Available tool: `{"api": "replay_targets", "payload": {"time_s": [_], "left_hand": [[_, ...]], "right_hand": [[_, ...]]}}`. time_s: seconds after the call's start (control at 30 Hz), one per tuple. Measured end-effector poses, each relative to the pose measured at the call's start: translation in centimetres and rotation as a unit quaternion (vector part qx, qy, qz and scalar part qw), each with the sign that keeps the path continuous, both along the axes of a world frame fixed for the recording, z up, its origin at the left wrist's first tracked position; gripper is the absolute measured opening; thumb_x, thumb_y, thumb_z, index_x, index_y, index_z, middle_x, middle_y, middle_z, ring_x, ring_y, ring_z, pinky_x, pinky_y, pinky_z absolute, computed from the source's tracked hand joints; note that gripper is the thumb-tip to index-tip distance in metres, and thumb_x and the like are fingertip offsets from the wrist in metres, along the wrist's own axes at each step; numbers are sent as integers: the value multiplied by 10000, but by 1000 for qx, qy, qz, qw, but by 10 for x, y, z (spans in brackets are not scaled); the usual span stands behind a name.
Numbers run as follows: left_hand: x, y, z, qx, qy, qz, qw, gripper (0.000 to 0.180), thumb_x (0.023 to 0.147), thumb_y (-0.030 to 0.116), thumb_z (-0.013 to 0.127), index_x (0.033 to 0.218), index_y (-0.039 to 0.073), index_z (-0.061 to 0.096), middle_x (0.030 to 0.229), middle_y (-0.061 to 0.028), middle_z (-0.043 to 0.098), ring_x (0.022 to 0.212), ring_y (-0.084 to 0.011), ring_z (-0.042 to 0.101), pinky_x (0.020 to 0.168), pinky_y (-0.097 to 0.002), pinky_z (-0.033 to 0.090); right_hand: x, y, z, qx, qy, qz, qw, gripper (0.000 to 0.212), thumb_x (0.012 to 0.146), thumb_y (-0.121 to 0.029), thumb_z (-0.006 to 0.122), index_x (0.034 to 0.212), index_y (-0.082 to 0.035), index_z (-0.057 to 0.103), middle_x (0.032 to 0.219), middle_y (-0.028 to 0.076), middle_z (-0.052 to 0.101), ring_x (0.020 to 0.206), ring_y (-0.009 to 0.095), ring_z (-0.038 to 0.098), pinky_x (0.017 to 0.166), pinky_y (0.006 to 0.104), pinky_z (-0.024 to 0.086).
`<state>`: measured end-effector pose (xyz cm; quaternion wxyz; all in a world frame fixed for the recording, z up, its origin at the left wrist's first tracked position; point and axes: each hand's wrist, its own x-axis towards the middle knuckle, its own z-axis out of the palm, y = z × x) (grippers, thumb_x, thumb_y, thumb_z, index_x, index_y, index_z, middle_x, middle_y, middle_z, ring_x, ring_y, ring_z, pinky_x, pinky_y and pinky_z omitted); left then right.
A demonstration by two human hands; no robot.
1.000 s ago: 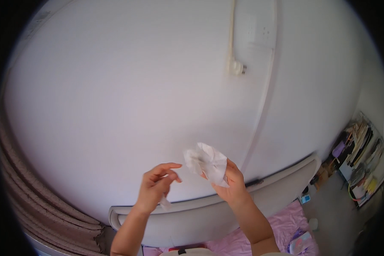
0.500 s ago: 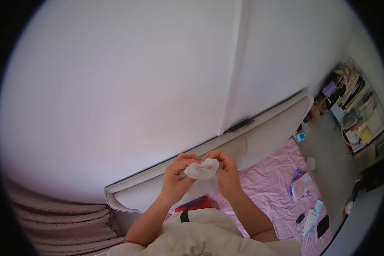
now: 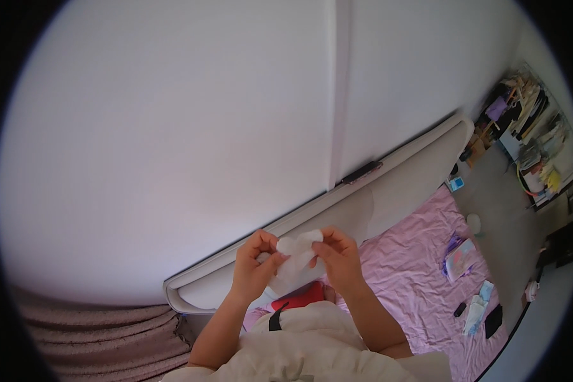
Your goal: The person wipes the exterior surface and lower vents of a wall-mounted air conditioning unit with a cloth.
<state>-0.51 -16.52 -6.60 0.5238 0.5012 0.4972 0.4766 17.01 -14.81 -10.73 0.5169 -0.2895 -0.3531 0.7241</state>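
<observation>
A small, thin white piece of soft material is held up in front of my chest. Whether it is cloth or tissue I cannot tell. My left hand pinches its left side between thumb and fingers. On the other side my right hand grips the upper right edge the same way. The piece is spread between the two hands, and a paler part hangs below, toward my left hand. Part of it is hidden behind my fingers.
Beyond my hands runs a padded headboard with a dark flat object on its top edge. A pink bedsheet carries a packet and a black item. A red thing lies near my body; a curtain hangs left.
The bunched white piece has been opened out flatter between my hands. Both hands still grip it, and my right fingers have shifted along its edge. The view has turned slightly.
</observation>
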Motion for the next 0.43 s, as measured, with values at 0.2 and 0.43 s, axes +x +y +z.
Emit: {"api": "replay_targets", "payload": {"time_s": [0.2,0.43], "left_hand": [[2,11,7,18,-18,100,995,106,865,52,574,853,53,469,690,0,530,561,-32,451,495,-176,360],[7,9,0,79,90,113,986,229,906,121,549,1118,68,480,731,-19,553,554,-40,456,495,-175,357]], "right_hand": [[11,14,3,24,76,-144,986,133,854,1,512,981,-13,548,881,34,589,773,103,538,683,245,452],[26,19,-27,321,-210,-120,916,192,870,-19,495,1056,-47,535,989,82,553,854,178,539,809,287,437]]}}
